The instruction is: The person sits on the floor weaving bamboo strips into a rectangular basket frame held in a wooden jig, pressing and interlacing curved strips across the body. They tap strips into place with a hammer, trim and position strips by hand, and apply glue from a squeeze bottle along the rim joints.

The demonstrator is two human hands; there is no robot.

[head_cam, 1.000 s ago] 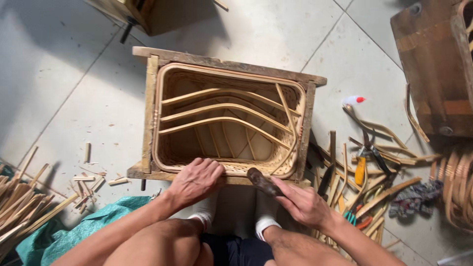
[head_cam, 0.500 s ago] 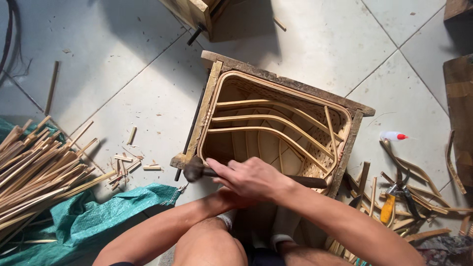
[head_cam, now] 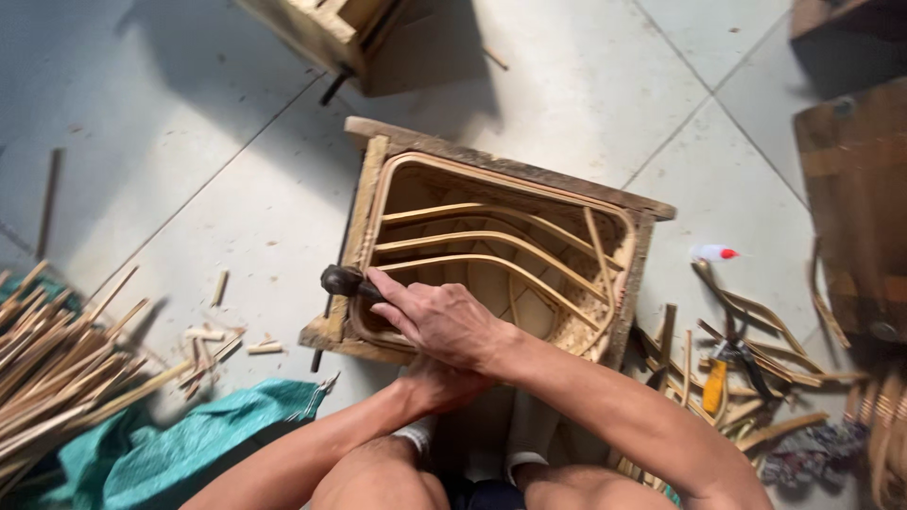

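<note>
Right hand (head_cam: 439, 316) is reaching across, fingers closed around a dark hammer (head_cam: 345, 280) whose rounded head is sitting at the near-left corner of the wooden frame (head_cam: 364, 203). Left hand (head_cam: 439, 385) is lying beneath it; grip cannot be told. Risk: a glancing blow could split the thin bent cane strips (head_cam: 472, 241) or catch the left hand. Frame is rough, weathered, rectangular, resting on the pale tiled floor (head_cam: 189, 142); strips are smooth and curved.
</note>
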